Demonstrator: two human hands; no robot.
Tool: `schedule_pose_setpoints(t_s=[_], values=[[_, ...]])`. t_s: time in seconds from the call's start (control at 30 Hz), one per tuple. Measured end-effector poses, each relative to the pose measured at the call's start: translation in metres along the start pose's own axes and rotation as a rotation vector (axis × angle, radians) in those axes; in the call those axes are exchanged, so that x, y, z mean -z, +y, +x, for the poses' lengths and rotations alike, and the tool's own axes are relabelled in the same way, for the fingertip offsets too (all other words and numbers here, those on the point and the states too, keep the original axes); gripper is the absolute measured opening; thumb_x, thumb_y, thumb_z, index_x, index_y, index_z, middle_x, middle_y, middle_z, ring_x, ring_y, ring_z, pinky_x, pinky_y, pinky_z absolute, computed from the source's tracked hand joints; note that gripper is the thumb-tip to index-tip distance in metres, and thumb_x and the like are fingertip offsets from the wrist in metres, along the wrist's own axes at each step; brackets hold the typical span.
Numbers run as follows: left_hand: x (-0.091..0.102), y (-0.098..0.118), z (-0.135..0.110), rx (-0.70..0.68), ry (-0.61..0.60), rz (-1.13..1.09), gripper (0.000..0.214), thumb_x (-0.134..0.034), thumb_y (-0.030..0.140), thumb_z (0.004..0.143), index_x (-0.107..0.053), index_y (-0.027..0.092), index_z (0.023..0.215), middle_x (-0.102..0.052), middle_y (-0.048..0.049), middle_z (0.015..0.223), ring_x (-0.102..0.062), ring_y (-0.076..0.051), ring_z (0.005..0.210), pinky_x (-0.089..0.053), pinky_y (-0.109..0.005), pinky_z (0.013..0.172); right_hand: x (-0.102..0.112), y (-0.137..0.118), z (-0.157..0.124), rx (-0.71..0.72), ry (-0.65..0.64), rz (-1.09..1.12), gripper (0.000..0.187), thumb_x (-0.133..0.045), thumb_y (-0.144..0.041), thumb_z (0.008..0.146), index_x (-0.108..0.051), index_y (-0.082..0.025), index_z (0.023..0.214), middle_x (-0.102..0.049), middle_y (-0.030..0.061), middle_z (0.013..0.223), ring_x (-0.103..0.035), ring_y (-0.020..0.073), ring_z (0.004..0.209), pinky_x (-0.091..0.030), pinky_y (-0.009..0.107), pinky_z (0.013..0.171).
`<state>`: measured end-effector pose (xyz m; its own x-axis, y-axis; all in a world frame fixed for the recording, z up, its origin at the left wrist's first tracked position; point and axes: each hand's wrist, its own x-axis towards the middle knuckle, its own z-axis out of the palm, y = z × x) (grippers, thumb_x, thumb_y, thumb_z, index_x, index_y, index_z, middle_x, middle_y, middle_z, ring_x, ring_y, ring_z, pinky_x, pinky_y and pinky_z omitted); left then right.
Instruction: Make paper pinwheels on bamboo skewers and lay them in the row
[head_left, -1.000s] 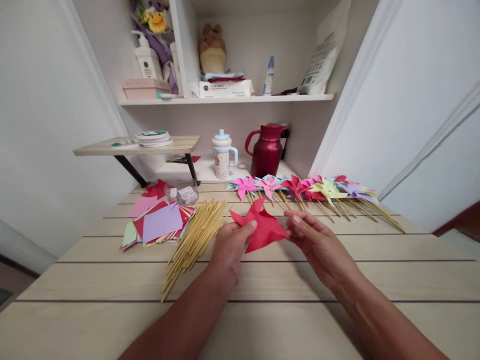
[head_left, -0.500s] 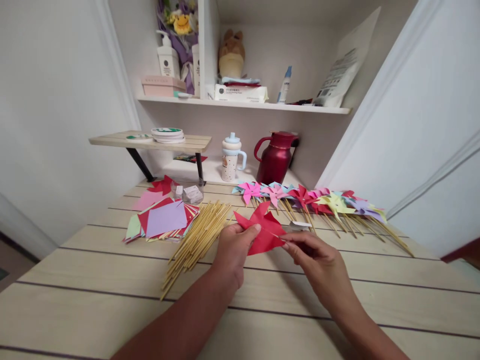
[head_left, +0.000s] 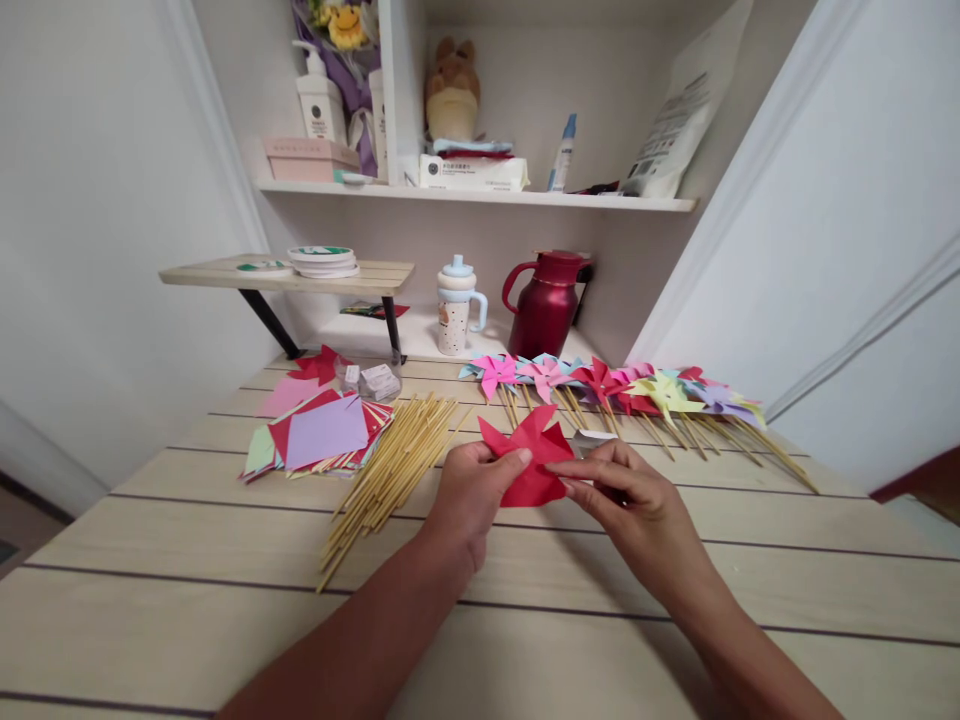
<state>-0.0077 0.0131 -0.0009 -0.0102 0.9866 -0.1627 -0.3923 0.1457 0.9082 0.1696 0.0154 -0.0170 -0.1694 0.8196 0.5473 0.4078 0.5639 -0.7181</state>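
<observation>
A red paper pinwheel [head_left: 534,462] is held above the table, its pointed blades spread. My left hand [head_left: 476,490] grips its left side, thumb lying across the front near the middle. At the right edge of the paper, my right hand [head_left: 634,495] pinches a blade, with the index finger on the front and the thumb just below. Whether a pin or other small part sits between those fingertips is too small to tell. Just left of my left hand lies a pile of thin bamboo sticks [head_left: 382,480]. No stick shows on the held pinwheel.
Colored paper squares [head_left: 326,432] and a clear box of small packets [head_left: 377,382] lie at left. Finished pinwheels on sticks [head_left: 665,392] line the back right. Behind stand a tumbler [head_left: 453,325], a red jug [head_left: 546,310] and a small raised shelf [head_left: 375,275].
My right index finger has slid inward over the pinwheel's right blade. The left hand keeps its hold. The whole view has shifted slightly.
</observation>
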Motion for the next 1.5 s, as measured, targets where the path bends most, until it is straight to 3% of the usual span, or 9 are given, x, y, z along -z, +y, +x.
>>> schedule_pose_setpoints(t_s=[0.17, 0.33, 0.5, 0.77, 0.97, 1.5], values=[[0.0044, 0.0003, 0.0043, -0.01, -0.024, -0.021, 0.023, -0.079, 0.03, 0.068, -0.075, 0.011, 0.081, -0.076, -0.0113, 0.077, -0.069, -0.021, 0.066, -0.054, -0.035, 0.072, 0.0026, 0.0029, 0.0009, 0.01, -0.04, -0.018, 0.019, -0.066, -0.029, 0.088, -0.079, -0.037, 0.099, -0.049, 0.0021, 0.082, -0.05, 0.018, 0.071, -0.043, 0.032, 0.061], [0.0012, -0.0013, 0.0005, 0.007, -0.033, 0.085, 0.025, -0.081, 0.031, 0.067, -0.076, 0.011, 0.082, -0.075, -0.0096, 0.074, -0.068, -0.02, 0.066, -0.052, -0.031, 0.068, 0.0006, 0.0005, 0.0007, -0.015, 0.003, -0.023, 0.008, -0.073, -0.033, 0.083, -0.08, -0.033, 0.085, -0.049, 0.0022, 0.085, -0.049, 0.0166, 0.069, -0.04, 0.031, 0.057], [-0.0028, -0.0019, -0.0027, -0.004, -0.116, 0.162, 0.029, -0.082, 0.034, 0.064, -0.076, 0.011, 0.081, -0.074, -0.0083, 0.073, -0.067, -0.02, 0.068, -0.051, -0.031, 0.071, 0.0003, -0.0032, 0.0008, -0.094, -0.007, 0.008, 0.013, -0.072, -0.039, 0.084, -0.079, -0.028, 0.083, -0.051, 0.0019, 0.079, -0.052, 0.0174, 0.069, -0.042, 0.031, 0.059], [0.0002, -0.002, 0.0023, -0.022, -0.033, 0.169, 0.022, -0.077, 0.029, 0.069, -0.075, 0.011, 0.082, -0.075, -0.0089, 0.077, -0.068, -0.018, 0.068, -0.052, -0.03, 0.07, 0.0028, -0.002, 0.0029, -0.133, -0.112, -0.027, 0.018, -0.067, -0.036, 0.088, -0.077, -0.025, 0.078, -0.059, 0.0032, 0.08, -0.058, 0.0199, 0.076, -0.044, 0.033, 0.069], [-0.0029, -0.0017, -0.0018, -0.039, -0.09, 0.204, 0.02, -0.074, 0.029, 0.071, -0.073, 0.011, 0.08, -0.074, -0.0083, 0.074, -0.066, -0.017, 0.065, -0.051, -0.03, 0.069, 0.0031, 0.0, 0.0029, -0.17, -0.068, -0.045, 0.017, -0.071, -0.037, 0.084, -0.076, -0.025, 0.074, -0.06, 0.0028, 0.077, -0.056, 0.0189, 0.07, -0.042, 0.032, 0.065], [-0.0052, -0.006, 0.0012, -0.108, -0.074, 0.345, 0.017, -0.072, 0.029, 0.067, -0.07, 0.013, 0.07, -0.069, -0.0063, 0.068, -0.064, -0.019, 0.067, -0.049, -0.03, 0.066, -0.0002, -0.0026, 0.0042, -0.205, -0.057, -0.063, 0.02, -0.071, -0.038, 0.081, -0.074, -0.023, 0.068, -0.06, 0.0019, 0.071, -0.052, 0.017, 0.063, -0.039, 0.031, 0.059]])
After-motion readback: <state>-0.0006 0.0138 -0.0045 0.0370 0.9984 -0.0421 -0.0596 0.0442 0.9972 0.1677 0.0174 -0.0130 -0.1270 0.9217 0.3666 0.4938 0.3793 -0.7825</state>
